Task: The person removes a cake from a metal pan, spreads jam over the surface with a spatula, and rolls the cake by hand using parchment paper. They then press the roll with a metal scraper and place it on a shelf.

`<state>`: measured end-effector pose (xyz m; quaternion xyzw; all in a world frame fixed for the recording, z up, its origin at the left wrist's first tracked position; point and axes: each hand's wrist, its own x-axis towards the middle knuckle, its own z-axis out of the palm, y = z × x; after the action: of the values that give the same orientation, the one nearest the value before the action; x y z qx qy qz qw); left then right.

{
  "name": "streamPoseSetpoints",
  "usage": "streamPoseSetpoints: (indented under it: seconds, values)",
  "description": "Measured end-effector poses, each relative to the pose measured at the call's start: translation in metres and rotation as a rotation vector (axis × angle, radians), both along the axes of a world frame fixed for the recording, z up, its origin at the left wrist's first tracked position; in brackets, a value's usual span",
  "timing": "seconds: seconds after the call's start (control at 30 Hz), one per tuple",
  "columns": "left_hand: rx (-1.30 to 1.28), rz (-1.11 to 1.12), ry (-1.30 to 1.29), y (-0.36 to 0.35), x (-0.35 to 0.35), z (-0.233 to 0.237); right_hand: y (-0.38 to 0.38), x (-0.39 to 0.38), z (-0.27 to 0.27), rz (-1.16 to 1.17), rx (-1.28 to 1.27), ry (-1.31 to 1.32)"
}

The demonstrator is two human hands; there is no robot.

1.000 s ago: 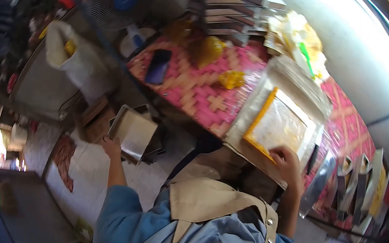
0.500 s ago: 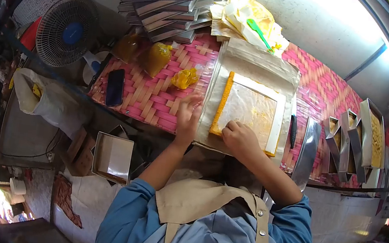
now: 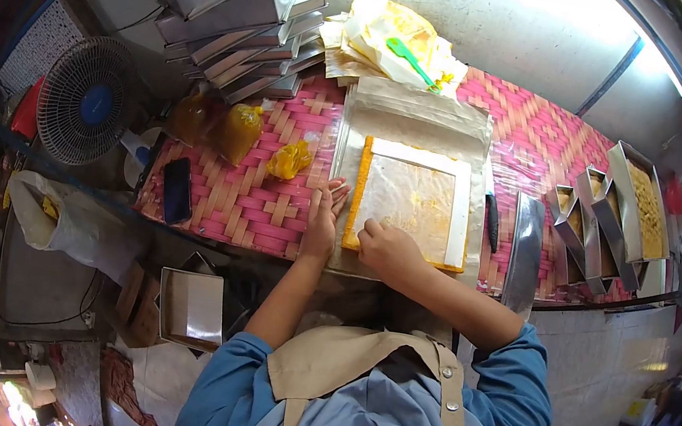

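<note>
A flat square orange-yellow cake [image 3: 354, 206] lies on a stack of beige sheets [image 3: 473, 127]. Translucent baking paper [image 3: 412, 196] covers most of its top, with a white band along the far and right sides. My right hand [image 3: 388, 247] rests over the cake's near left part, fingers curled together at the paper's edge; the fingertips are partly hidden. Just left of the cake, my left hand [image 3: 325, 219] is upright at the sheets' edge with its fingers stretched out, holding nothing.
A black-handled knife [image 3: 491, 222] and a metal strip [image 3: 524, 246] lie to the right, before several filled metal tins [image 3: 639, 205]. Leftward are a yellow bag [image 3: 289, 159], a phone [image 3: 178, 191] and a fan [image 3: 84, 102]. Stacked tins [image 3: 246, 19] and a green spatula [image 3: 408, 60] stand behind.
The whole view has shifted, so the table sits more to the left and lower. My left hand has come nearer the cake's left side; my right hand stays at the near left corner.
</note>
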<state>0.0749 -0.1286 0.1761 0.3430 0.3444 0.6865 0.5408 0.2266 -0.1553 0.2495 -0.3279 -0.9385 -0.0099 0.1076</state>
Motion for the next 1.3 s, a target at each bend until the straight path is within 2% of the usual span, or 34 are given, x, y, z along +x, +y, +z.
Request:
streamPoseSetpoints:
  seconds: [0.03,0.1,0.13,0.23,0.3,0.33,0.4,0.63,0.87,0.93,0.97,1.03,1.07,1.2,1.3]
  values:
    - [0.006,-0.013,0.011,0.0,0.0,0.001,0.004,0.002,0.004,-0.005,0.005,0.001]
    - [0.013,-0.027,0.024,-0.001,0.0,0.001,0.016,0.012,0.017,-0.163,-0.396,0.42]
    - [0.015,-0.039,0.01,0.0,0.0,0.0,0.023,0.017,0.025,-0.174,-0.42,0.542]
    - [0.019,-0.057,0.013,0.001,0.001,0.0,0.026,0.021,0.037,-0.202,-0.404,0.534]
    - [0.026,-0.069,0.035,0.001,0.0,-0.001,0.018,0.017,0.028,-0.08,-0.277,0.302]
    - [0.018,-0.071,0.016,0.002,0.0,-0.002,0.015,0.015,0.022,-0.079,-0.276,0.305]
    - [0.011,-0.072,-0.004,0.003,-0.001,-0.003,0.01,0.009,0.007,-0.005,-0.121,0.11]
    - [-0.014,-0.047,-0.017,0.003,-0.003,-0.004,0.003,0.003,0.002,0.067,0.092,0.012]
    - [0.004,-0.042,0.026,0.001,-0.002,-0.005,0.001,0.0,0.0,0.064,0.121,-0.027]
    - [0.0,-0.052,0.045,0.001,-0.002,-0.005,0.005,0.001,0.0,-0.004,-0.068,0.142]
    - [-0.007,-0.058,0.056,0.001,-0.002,-0.006,0.007,0.004,0.001,-0.003,-0.067,0.144]
    - [-0.004,-0.059,0.089,0.001,-0.001,-0.004,0.016,0.013,0.011,-0.14,-0.37,0.396]
    - [-0.003,-0.063,0.122,0.0,-0.001,-0.004,0.023,0.017,0.012,-0.13,-0.372,0.393]
    - [0.022,-0.083,0.174,-0.001,0.001,-0.006,0.052,0.039,0.013,-0.392,-0.889,0.833]
    - [0.035,-0.083,0.209,-0.003,0.003,-0.003,0.063,0.05,0.019,-0.362,-0.924,0.837]
